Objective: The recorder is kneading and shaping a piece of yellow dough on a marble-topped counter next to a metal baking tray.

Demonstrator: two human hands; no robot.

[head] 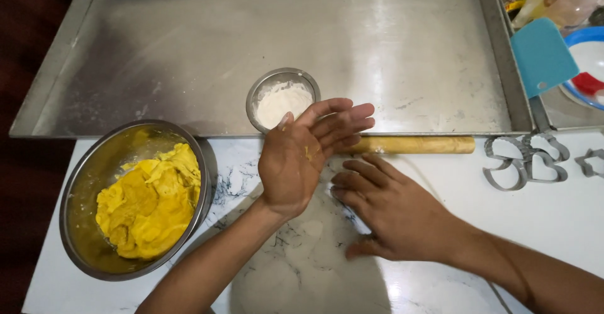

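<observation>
flour bowl (282,100) just beyond left fingers (333,122)

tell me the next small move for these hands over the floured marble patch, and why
Probably reach the left hand over to the steel bowl and lift out some yellow dough. The right hand lies flat on the marble counter, which already looks dusted white, the left hand is raised open and empty, and the rolling pin lies untouched behind them.
</observation>
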